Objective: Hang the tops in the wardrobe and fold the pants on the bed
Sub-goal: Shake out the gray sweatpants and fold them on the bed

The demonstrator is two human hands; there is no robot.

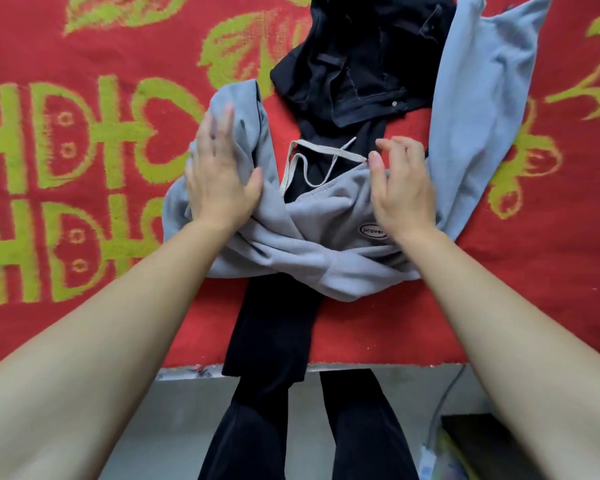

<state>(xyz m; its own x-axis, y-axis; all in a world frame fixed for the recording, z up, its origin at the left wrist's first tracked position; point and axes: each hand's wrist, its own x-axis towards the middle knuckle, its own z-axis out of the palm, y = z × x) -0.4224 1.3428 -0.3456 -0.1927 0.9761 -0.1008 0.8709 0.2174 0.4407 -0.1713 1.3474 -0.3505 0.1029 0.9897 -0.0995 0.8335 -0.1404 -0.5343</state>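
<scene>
Grey sweatpants (326, 216) lie bunched across the middle of the red bed cover (84, 237), waistband facing up w/ cream drawstring (326, 152) looped loose over it. One leg runs up and away on the right, twd the top edge; the other is folded up in a lump at left. An oval logo patch (373, 230) shows near the waistband.

Left hand (219, 174) lies flat on the folded-up leg: fingers straight & close together, thumb splayed out to the side, palm pressing the cloth. Fingertips are blurred.

Right hand (402, 188) rests w/ palm on the waistband at the right side. Thumb tip sits at the waistband corner, just beside the drawstring end. Fingers loosely bent, lifted off the fabric, w/ a gap between thumb & index; nothing seen pinched there.

Under the grey pair, black pants (274, 327) stretch twd the near bed edge & hang over it. Dark jeans (361, 64) are crumpled further up, touching the black pair, btwn the two grey legs.
</scene>
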